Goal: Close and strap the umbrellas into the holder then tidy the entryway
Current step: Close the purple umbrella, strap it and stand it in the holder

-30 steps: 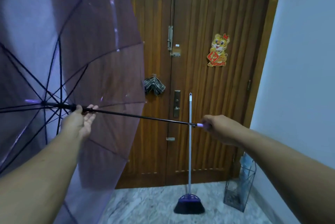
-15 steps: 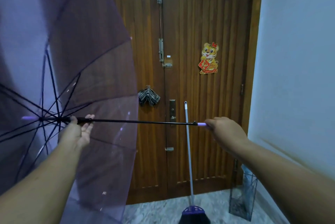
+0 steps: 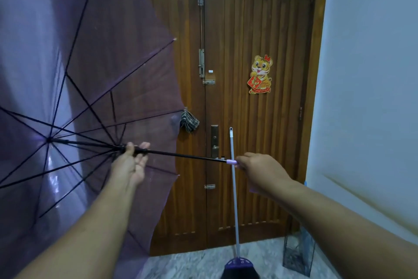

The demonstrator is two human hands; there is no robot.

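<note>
- Umbrella [image 3: 86, 89]: translucent purple canopy, open, black ribs spread; held sideways at left, black shaft roughly horizontal, lilac handle end pointing right.
- Holder [image 3: 298, 254]: clear-walled rectangular stand, upright on the floor in the right corner, beside the door.

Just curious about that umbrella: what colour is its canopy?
The umbrella canopy is translucent purple, seen in the head view.
</note>
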